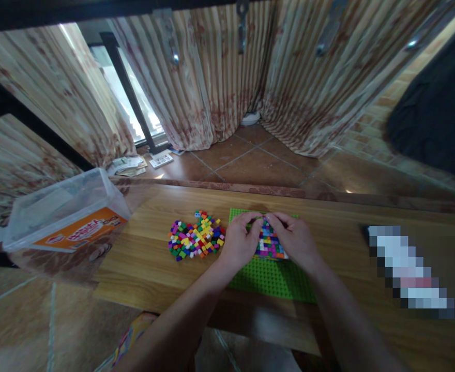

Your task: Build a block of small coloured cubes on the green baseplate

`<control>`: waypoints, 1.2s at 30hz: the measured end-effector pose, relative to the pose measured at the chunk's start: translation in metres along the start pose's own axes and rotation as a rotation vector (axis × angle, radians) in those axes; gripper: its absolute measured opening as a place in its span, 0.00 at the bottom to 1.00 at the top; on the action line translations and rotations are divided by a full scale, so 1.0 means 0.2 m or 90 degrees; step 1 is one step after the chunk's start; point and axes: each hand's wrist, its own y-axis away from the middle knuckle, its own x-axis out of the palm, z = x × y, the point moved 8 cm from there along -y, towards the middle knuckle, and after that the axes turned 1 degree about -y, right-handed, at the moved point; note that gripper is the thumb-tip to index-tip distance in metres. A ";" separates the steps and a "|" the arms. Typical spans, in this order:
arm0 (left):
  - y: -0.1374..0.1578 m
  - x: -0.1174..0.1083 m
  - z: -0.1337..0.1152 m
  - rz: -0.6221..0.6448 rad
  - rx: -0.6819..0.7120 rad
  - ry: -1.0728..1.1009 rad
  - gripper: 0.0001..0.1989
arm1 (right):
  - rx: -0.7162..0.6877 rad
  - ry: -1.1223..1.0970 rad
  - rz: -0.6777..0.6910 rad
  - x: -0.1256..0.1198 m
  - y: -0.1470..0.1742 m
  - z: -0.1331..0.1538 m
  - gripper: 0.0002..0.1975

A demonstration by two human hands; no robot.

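A green baseplate (270, 279) lies on the wooden table. A patch of small coloured bricks (269, 244) is fixed on its far part. My left hand (240, 242) and my right hand (294, 238) rest side by side on that patch, fingertips meeting at its far edge. The fingers are bent and press on the bricks; whether a loose brick is pinched between them is hidden. A loose pile of small coloured bricks (196, 236) lies on the table just left of my left hand.
A clear plastic box with an orange label (66, 209) stands at the table's left end. A blurred-out object (409, 268) lies at the right. Beyond the far table edge (251, 188) are tiled floor and curtains.
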 end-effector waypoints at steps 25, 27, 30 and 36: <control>0.02 0.00 -0.01 0.000 0.000 -0.080 0.09 | -0.047 -0.016 0.002 0.00 0.01 0.03 0.16; 0.02 0.00 -0.01 0.000 0.003 -0.077 0.09 | -0.056 -0.018 0.016 0.00 0.01 0.03 0.15; 0.02 0.00 -0.01 0.002 0.007 -0.076 0.09 | -0.062 -0.027 0.035 0.01 0.02 0.02 0.13; 0.02 0.01 -0.01 0.003 0.011 -0.083 0.09 | -0.039 -0.033 0.030 0.01 0.02 0.01 0.13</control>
